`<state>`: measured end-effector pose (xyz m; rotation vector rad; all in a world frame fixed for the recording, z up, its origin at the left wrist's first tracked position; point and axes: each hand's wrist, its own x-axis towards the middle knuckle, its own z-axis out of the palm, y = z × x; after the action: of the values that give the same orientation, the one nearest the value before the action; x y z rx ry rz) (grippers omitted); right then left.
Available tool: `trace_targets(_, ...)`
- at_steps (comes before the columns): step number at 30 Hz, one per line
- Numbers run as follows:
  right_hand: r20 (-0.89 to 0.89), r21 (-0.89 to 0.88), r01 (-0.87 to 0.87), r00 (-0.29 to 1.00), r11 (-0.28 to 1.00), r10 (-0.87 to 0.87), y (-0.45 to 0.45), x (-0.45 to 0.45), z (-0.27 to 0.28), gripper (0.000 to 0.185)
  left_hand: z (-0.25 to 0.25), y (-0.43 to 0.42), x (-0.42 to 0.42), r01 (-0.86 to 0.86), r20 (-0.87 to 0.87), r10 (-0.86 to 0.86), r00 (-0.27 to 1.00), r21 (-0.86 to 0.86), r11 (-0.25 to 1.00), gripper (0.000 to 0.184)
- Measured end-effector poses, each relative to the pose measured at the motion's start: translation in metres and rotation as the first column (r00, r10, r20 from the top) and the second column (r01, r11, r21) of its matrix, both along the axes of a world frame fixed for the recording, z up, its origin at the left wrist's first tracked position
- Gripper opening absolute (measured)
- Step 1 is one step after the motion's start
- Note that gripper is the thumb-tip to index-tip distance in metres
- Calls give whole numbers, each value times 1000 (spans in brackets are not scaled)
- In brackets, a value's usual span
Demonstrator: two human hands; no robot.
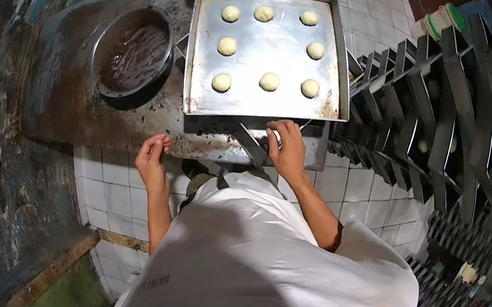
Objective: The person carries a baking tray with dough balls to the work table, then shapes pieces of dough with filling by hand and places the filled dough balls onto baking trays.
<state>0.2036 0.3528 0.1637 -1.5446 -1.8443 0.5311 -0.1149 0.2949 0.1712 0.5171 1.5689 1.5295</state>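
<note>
A square metal baking tray [253, 113] rests raised above the worktable, tilted slightly in view. Several pale round dough balls [270, 81] sit spaced around its edges, with the middle of the tray bare. Just below the tray's near rim is my right hand [288, 151], its fingers curled; something pale shows between thumb and fingers, too small to name. Lower left, my left hand [153, 155] hovers by the front edge of the table, fingers folded in and thumb against them, with nothing visible in it.
A round metal bowl [97, 55] with dark residue inside stands on the worn worktable [62, 75], left of the tray. To the right rises a rack of dark metal slats [443, 116]. A white tub with a green lid [444, 21] stands behind it. Tiled floor [114, 189] shows below.
</note>
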Motion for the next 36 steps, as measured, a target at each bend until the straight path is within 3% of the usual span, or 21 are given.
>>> trace_targets(3,126,107,111,984,988,-124,-13,9,0,34,5,26,15,70,-15,-71,997,-33,997,19)
trace_targets(5,245,177,68,963,982,-111,-5,14,4,37,0,40,21,286,-239,-293,926,-62,956,21)
trace_targets(6,306,215,59,944,975,-125,0,17,-9,36,1,48,25,300,-243,-306,921,-61,952,21)
trace_targets(7,303,220,76,942,973,-142,6,22,-18,36,3,57,30,445,-614,-378,692,-49,894,23)
trace_targets(8,347,165,54,932,985,-109,9,27,-25,35,5,64,33,569,-877,-339,340,-95,817,25)
trace_targets(10,448,138,53,887,989,-110,24,34,-35,30,-2,76,35,639,-888,-372,271,-123,760,26)
trace_targets(15,362,144,95,921,985,-142,28,34,-33,23,-36,99,17,744,-949,-305,75,-151,651,16)
trace_targets(17,363,128,95,922,987,-136,27,33,-33,23,-34,102,16,749,-966,-250,70,-114,652,13)
trace_targets(19,253,305,130,944,943,-212,34,29,-34,24,-16,110,14,742,-988,-125,94,-14,670,13)
trace_targets(21,195,377,269,912,886,-360,33,14,2,26,3,129,12,763,-991,-16,136,94,639,12)
trace_targets(23,10,580,443,835,684,-550,33,-6,37,24,32,147,14,766,-993,-29,113,68,639,13)
trace_targets(25,-75,567,521,804,638,-590,25,-14,25,21,55,158,17,786,-984,-24,174,124,606,13)
trace_targets(27,-93,99,489,872,867,-481,15,-30,-6,20,71,166,20,799,-974,-17,228,177,574,14)
trace_targets(29,178,101,359,911,928,-372,27,-31,-62,23,80,170,26,796,-974,-19,226,173,580,14)
trace_targets(31,479,-239,380,846,893,-232,53,-43,-69,31,89,172,31,796,-973,-12,231,182,577,15)
trace_targets(32,473,-238,367,852,899,-223,74,-46,-87,31,92,172,33,793,-971,-15,238,185,580,15)
trace_targets(33,467,17,223,860,975,-205,97,-45,-127,34,94,171,35,789,-970,-18,244,188,585,15)
trace_targets(34,463,278,58,867,959,-186,118,-49,-147,38,95,171,36,788,-972,-18,233,178,589,14)
trace_targets(35,517,80,46,852,996,-81,136,-64,-130,39,94,169,37,779,-973,-45,225,152,608,14)
trace_targets(36,477,221,25,869,975,-131,154,-70,-144,38,94,165,39,774,-972,-32,233,166,611,13)
